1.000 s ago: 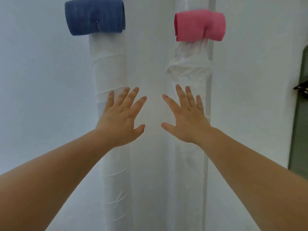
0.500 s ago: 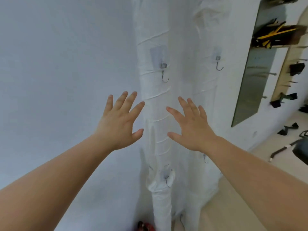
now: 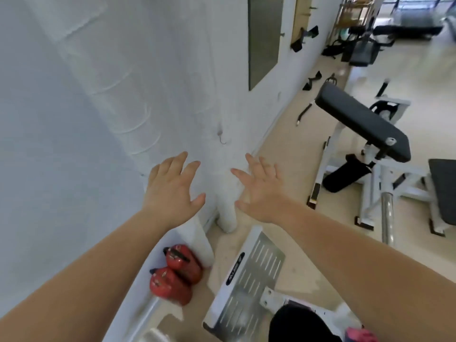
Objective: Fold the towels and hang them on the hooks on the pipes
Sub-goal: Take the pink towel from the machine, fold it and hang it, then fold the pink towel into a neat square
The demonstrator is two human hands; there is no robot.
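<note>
My left hand point(image 3: 171, 193) and my right hand point(image 3: 261, 191) are stretched out in front of me, palms down, fingers spread, holding nothing. Behind them stand the two white-wrapped pipes point(image 3: 225, 213), seen from above down to the floor. One bare metal hook point(image 3: 222, 138) sticks out of the wrapping just above my hands. A bit of pink cloth point(image 3: 361, 335) shows at the bottom right edge. The folded blue and pink towels hung higher on the pipes are out of view.
Two red fire extinguishers point(image 3: 176, 274) lie on the floor against the white wall. A perforated metal plate point(image 3: 249, 280) of a gym machine sits below my right arm. A black padded bench point(image 3: 360, 122) and other gym gear stand at right. A mirror point(image 3: 262, 38) hangs on the wall.
The view has swung down and to the right, from the hung towels, past empty hooks, to the pipe bases and floor. Both hands stay spread and empty.
</note>
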